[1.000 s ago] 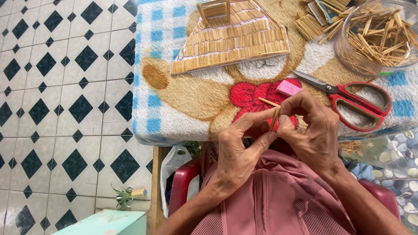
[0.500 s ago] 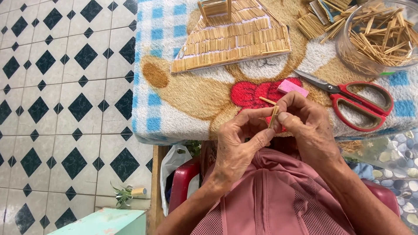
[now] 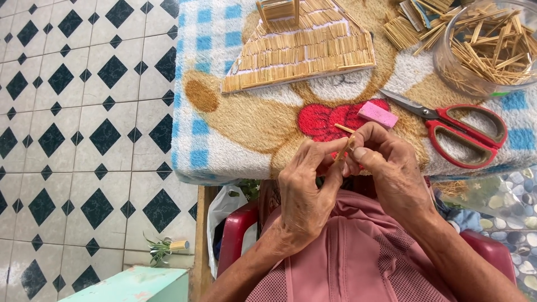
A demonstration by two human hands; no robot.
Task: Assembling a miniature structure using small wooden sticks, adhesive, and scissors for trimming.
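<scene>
My left hand [image 3: 309, 187] and my right hand [image 3: 390, 168] meet at the near edge of the table, fingertips pinched together on a thin wooden stick [image 3: 342, 150]. Another short stick [image 3: 343, 128] lies on the cloth just above my fingers. A pink eraser-like block [image 3: 377, 114] rests beside them. Red-handled scissors [image 3: 458, 130] lie to the right. A roof-shaped panel of glued sticks [image 3: 305, 53] sits farther back on the table.
A clear bowl [image 3: 447, 67] full of loose sticks stands at the back right, with bundles of sticks [image 3: 403, 31] beside it. The table wears a blue-checked cloth [image 3: 196, 128] with a bear picture. Black-and-white tiled floor [image 3: 84, 140] lies left. I sit on a red chair [image 3: 238, 229].
My hands have stayed at the table edge, fingers shifting slightly on the stick. Nothing else on the table moved.
</scene>
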